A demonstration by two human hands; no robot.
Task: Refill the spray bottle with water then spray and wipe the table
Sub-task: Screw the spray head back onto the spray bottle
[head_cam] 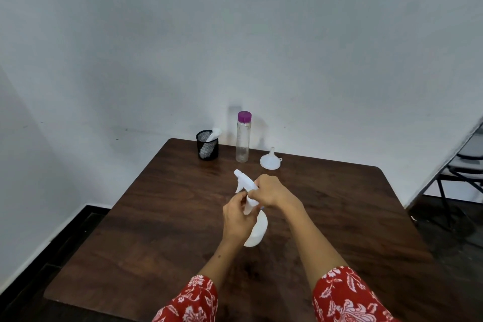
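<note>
- Wall (pixel 235 34): pale, plain, standing behind the far edge of the table and running down the left side to a dark skirting.
- Table (pixel 162 243): dark brown wood grain, rounded corners, far edge set close to the wall.
- Folding chair (pixel 462 165): dark frame with grey seat, partly in view at the right edge, apart from the table.
- Sleeves (pixel 347 298): red fabric with white floral print, one on each forearm, at the bottom of the view.
- Spray bottle (pixel 257 230): white, held above the middle of the table, tilted with its trigger head pointing up and away to the left and its rounded base toward the person. Whether the base touches the table cannot be told.
- Left hand (pixel 236 219): fingers curled round the bottle at the neck and upper body, gripping it from the left.
- Right hand (pixel 269 189): fingers curled over the trigger head at the collar, gripping it from above and from the right.
- Water bottle (pixel 243 138): clear, tall, upright, purple cap on, near the far edge; contents cannot be judged.
- Mesh cup (pixel 207 146): black, upright, just left of the water bottle, with a white cloth (pixel 212 137) standing in it and poking above the rim.
- Funnel (pixel 271 158): white, resting wide mouth down with spout up, right of the water bottle.
</note>
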